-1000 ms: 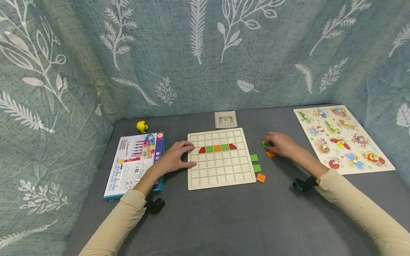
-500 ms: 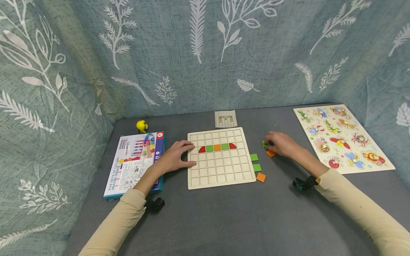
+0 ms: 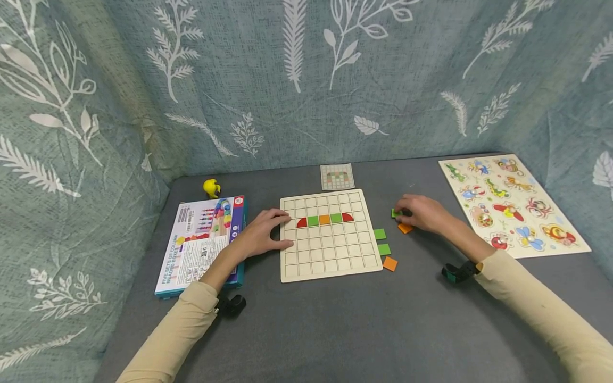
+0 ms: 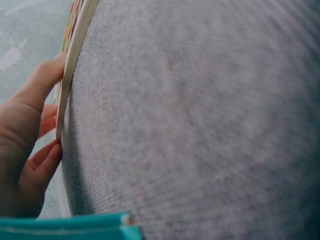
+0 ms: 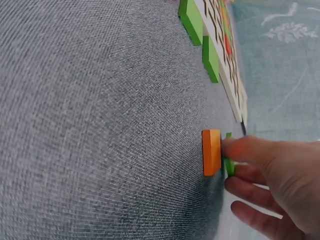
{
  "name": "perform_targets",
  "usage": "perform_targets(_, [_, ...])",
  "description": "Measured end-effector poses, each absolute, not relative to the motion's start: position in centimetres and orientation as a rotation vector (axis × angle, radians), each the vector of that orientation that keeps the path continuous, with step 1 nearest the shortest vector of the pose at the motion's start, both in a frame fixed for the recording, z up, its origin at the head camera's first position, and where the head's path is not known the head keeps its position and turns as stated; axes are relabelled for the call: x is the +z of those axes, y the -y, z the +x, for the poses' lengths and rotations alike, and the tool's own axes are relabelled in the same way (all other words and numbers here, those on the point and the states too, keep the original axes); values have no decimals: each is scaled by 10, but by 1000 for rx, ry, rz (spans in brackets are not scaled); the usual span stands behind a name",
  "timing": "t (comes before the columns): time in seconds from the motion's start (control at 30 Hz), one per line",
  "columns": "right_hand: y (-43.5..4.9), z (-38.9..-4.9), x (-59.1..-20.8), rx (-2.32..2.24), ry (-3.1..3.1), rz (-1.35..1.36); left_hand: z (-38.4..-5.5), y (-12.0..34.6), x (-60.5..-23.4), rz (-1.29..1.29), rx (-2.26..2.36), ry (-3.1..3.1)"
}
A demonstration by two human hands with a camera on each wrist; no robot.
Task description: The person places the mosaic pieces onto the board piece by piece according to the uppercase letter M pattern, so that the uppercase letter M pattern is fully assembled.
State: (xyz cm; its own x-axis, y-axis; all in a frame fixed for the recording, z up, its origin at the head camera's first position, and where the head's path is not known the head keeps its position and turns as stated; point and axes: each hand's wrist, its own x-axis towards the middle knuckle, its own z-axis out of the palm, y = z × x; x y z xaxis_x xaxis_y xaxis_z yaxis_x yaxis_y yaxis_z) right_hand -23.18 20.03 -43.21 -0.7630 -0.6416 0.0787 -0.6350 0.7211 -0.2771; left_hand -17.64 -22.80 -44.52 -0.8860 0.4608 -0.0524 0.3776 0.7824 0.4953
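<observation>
In the head view, a pale wooden grid board [image 3: 330, 260] lies mid-table. A row across its upper part has red quarter-round pieces at both ends, green squares and an orange square [image 3: 324, 219] in the middle. My left hand [image 3: 262, 234] touches the board's left edge, thumb and fingers spread apart. My right hand [image 3: 421, 213] pinches a green square tile [image 5: 229, 167] between thumb and fingers, right of the board. Beside it lies an orange tile [image 5: 212, 152]. Green tiles [image 3: 384, 249] sit along the board's right edge, with another orange tile [image 3: 390, 263] near its lower corner.
A small pattern card [image 3: 337, 177] lies behind the board. At left are a bead-toy box [image 3: 196, 250] and a yellow toy [image 3: 212, 188]. An insect peg puzzle [image 3: 514, 207] is at right. Patterned cloth [image 3: 287, 106] hangs behind the table.
My right hand has shifted very slightly, showing a bit more of the orange tile beside it. The left hand and the board pieces keep their places.
</observation>
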Motion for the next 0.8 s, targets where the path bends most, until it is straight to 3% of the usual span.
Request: perform_targets(0.8, [-181,-225,-432,-555,-2947,-1236,-176,229,-443,673,740,-2795])
